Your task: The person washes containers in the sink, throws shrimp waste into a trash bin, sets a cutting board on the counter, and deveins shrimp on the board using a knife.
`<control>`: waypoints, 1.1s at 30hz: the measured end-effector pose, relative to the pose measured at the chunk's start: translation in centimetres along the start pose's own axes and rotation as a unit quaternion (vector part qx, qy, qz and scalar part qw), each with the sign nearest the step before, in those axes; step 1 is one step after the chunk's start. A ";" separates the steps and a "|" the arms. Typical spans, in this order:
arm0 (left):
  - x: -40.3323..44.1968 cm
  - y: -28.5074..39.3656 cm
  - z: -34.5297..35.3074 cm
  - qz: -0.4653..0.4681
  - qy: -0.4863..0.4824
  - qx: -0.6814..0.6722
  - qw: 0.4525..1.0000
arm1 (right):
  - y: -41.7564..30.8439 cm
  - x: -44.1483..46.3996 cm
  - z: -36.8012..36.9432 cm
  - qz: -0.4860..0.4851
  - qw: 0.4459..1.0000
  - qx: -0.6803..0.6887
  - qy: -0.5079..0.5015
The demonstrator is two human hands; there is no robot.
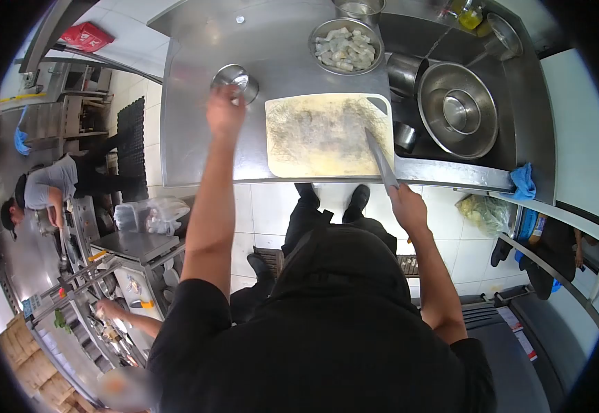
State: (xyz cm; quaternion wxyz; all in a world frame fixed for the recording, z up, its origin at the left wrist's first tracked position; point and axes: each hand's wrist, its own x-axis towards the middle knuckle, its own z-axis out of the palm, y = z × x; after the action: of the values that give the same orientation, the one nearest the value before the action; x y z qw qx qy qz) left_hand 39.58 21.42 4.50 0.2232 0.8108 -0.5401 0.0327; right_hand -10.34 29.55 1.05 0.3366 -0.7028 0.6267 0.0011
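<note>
Steel knife (380,157) clasped in right hand (408,208), metal cup (246,83) at left hand (225,110), left grip unclear

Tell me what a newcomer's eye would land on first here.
Probably the knife in the right hand, its blade over the right part of the pale cutting board. Next, perhaps, the metal bowl of whitish pieces beyond the board, and the left hand at a small metal container left of the board.
</note>
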 end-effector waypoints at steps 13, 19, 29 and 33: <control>-7.4 10.1 7.6 -0.050 -0.238 -0.145 0.959 | -7.0 4.7 -0.9 -0.068 0.991 0.060 -0.095; -6.7 9.7 7.5 -0.024 -0.213 -0.136 0.967 | -10.9 11.5 1.5 -0.087 0.993 0.046 -0.066; -7.7 10.0 7.8 -0.097 -0.188 -0.161 0.964 | -12.5 9.5 3.4 -0.085 0.992 0.056 -0.076; -8.4 9.9 8.1 -0.125 -0.179 -0.176 0.960 | -11.7 6.0 3.2 -0.065 0.992 0.065 -0.091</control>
State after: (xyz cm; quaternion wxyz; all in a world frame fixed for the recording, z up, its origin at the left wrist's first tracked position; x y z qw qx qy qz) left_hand 25.76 22.30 -1.96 0.2644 0.8125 -0.4627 -0.2363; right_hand 2.65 25.66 1.55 0.4364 -0.7155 0.5455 0.0027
